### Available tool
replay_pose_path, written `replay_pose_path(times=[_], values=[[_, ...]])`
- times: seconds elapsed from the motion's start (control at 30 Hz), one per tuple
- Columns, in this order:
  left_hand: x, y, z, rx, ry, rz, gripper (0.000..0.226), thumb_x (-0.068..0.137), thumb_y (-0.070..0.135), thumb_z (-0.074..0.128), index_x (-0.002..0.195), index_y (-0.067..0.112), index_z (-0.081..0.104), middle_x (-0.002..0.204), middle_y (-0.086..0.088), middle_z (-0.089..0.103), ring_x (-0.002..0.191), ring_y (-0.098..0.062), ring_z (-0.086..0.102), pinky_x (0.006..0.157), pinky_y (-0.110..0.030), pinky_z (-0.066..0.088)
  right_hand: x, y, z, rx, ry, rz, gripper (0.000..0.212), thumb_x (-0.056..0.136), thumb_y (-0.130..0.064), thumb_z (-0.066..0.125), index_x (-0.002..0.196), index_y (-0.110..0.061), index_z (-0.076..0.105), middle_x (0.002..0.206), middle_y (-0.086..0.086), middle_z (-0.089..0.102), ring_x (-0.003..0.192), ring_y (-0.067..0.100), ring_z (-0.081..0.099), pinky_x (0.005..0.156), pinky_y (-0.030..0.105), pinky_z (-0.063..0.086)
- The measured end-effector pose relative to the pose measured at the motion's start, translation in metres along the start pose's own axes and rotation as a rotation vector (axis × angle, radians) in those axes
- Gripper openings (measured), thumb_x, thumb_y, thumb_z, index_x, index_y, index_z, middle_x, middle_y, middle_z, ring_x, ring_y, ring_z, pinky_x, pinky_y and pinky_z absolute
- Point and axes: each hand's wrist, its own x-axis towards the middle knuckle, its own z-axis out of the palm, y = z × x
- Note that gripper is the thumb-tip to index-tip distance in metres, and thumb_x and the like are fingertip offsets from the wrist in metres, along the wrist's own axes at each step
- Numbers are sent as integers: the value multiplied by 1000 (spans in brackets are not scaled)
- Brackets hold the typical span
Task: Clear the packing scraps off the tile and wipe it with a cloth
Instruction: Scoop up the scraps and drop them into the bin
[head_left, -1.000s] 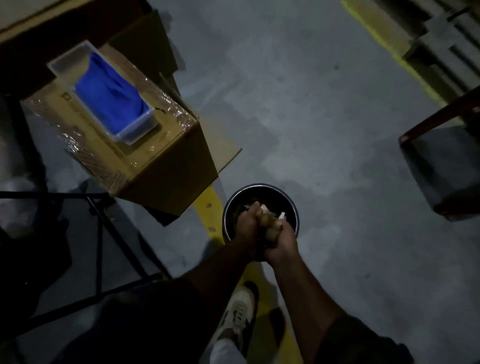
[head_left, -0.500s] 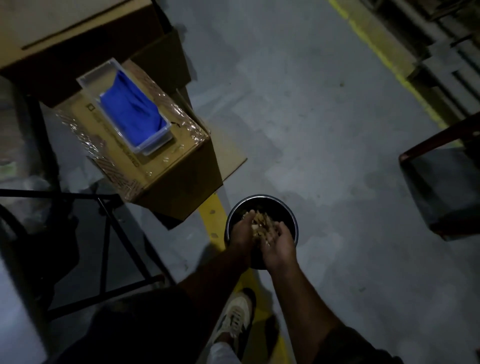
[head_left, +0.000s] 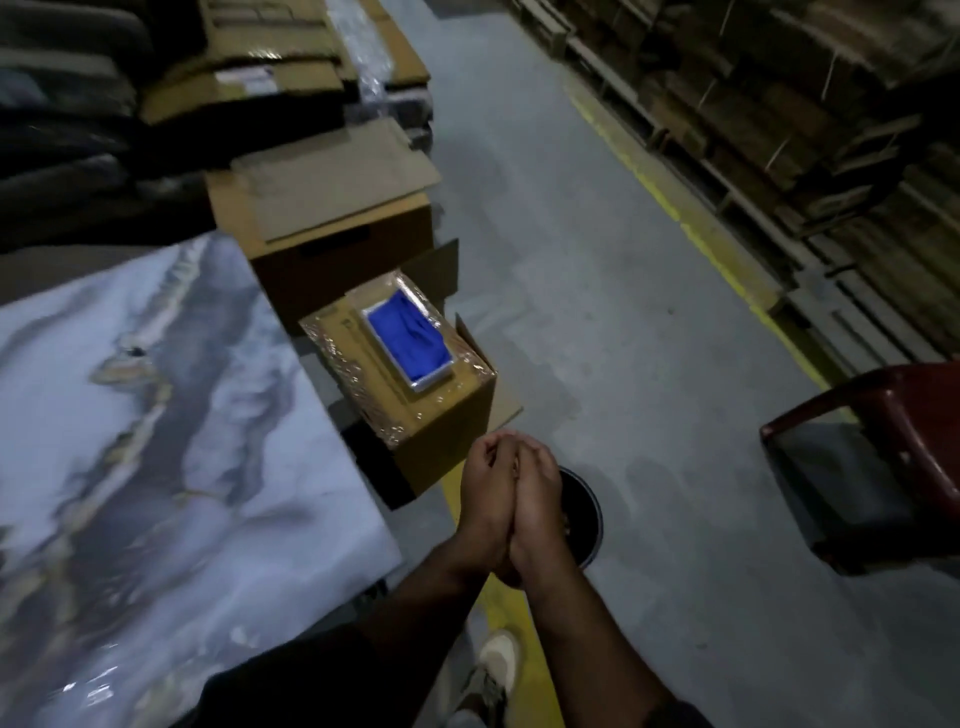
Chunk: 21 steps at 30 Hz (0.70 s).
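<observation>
Lower centre: left hand (head_left: 485, 499) and right hand (head_left: 535, 506) pressed palm to palm, grip empty, above the bin (head_left: 584, 512); clinging scraps could fall onto the floor (head_left: 597, 312).

The hands (head_left: 511, 506) cover most of the bin (head_left: 584, 512); the tile (head_left: 156, 441) runs past the left edge, blurred.

red chair (head_left: 904, 447), cardboard boxes (head_left: 332, 218), perhaps shelving (head_left: 779, 130)
</observation>
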Motion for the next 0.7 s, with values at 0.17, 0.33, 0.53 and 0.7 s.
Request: replay_pose_path(times=[0.17,0.33,0.53,0.7], values=[[-41,47,-94,23,96,122,25,105,25,48,105,9,67,96,-5,69,91,-16,67,78,-25,52,-78,-26,79,-57,-64,-110,16,96,-39,58,103,-25,63,94,0,72,86,20,69,72,38,53],[-85,67,-213,-77,164,162,22,104,25,50,112,12,66,103,1,70,92,-9,65,79,-21,52,-160,-15,166,-118,-160,-167,10,104,-23,53,105,-15,60,95,6,68,82,21,66,73,38,52],[-125,57,-348,-122,338,185,22,104,31,50,105,16,66,96,2,69,88,-10,66,69,-19,49,-246,34,267,-172,-326,-154,16,103,-24,55,112,-11,59,99,8,67,86,23,65,77,40,53],[-147,45,-443,-184,441,194,21,104,31,51,106,16,66,100,-4,71,92,-17,68,79,-31,56,-287,76,335,-286,-457,-200,12,104,-19,54,105,-10,61,95,7,67,86,22,65,71,32,54]])
